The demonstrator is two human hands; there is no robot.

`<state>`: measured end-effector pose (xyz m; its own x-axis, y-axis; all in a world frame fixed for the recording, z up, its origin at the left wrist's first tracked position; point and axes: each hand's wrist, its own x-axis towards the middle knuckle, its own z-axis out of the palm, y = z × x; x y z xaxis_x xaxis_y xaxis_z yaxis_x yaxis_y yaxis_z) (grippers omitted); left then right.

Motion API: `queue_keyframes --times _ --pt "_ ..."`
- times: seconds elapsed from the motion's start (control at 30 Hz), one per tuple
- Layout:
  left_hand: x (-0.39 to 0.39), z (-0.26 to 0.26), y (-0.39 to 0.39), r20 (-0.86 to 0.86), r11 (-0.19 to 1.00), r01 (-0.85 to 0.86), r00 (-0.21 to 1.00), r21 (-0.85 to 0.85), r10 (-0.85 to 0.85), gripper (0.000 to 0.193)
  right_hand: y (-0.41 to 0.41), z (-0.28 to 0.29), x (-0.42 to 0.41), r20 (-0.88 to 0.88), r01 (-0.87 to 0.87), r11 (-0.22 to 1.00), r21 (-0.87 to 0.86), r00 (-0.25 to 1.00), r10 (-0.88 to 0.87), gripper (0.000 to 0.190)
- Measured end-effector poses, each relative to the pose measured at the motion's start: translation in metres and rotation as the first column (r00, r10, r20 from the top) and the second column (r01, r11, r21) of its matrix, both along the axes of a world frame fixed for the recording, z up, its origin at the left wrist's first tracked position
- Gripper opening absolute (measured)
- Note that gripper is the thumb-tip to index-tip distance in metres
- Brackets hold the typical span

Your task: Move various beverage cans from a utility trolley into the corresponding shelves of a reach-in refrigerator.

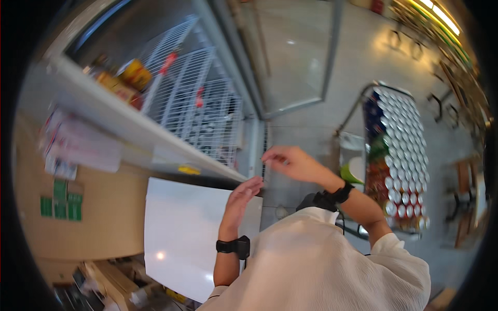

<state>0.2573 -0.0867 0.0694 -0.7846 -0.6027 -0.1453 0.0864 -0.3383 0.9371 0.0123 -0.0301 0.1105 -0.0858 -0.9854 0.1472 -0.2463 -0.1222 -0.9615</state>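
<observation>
My left hand (pixel 242 196) is raised over the edge of a white top (pixel 183 233), fingers extended and apart, holding nothing. Close by on its right, my right hand (pixel 291 163) hangs in the air with loosely bent fingers; nothing shows in its grasp. Beyond both hands is an open glass-door cabinet (pixel 155 130) with white wire shelves (pixel 186 89). Yellow and red packages (pixel 134 76) are at its upper left. To the right, a cart frame (pixel 350 112) carries many drink cans (pixel 402 136) in rows, silver tops up.
The cabinet's framed glass door (pixel 295 50) stands swung out above my right hand. A green and white object (pixel 353 170) is beside the cans. Green cards (pixel 60 204) are on a tan surface at left. Wooden furniture (pixel 465 175) is at far right.
</observation>
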Motion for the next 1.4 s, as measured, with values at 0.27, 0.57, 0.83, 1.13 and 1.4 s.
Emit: queue_keyframes --times 0.27,0.57,0.83,1.13,1.4 --pt "0.043 0.008 -0.012 0.044 0.975 -0.219 0.975 -0.025 0.220 0.063 -0.179 0.159 -0.003 -0.240 -0.179 0.835 -0.521 0.969 0.058 0.025" --pt "0.008 0.023 -0.061 0.014 0.962 -0.254 0.966 -0.096 0.257 0.063 -0.392 0.276 0.019 -0.560 -0.417 0.737 -0.532 0.826 0.063 0.046" --pt "-0.054 0.042 -0.094 -0.042 0.882 -0.451 0.892 -0.138 0.450 0.059 -0.546 0.311 0.077 -0.745 -0.537 0.682 -0.497 0.667 -0.019 0.072" --pt "-0.076 0.052 -0.075 -0.003 0.698 -0.695 0.709 -0.175 0.705 0.055 -0.596 0.320 0.139 -0.778 -0.416 0.861 -0.292 0.627 0.039 0.088" --pt "-0.086 0.041 -0.076 -0.002 0.677 -0.727 0.682 -0.116 0.732 0.060 -0.609 0.306 0.145 -0.600 -0.331 0.903 -0.274 0.792 0.108 0.083"
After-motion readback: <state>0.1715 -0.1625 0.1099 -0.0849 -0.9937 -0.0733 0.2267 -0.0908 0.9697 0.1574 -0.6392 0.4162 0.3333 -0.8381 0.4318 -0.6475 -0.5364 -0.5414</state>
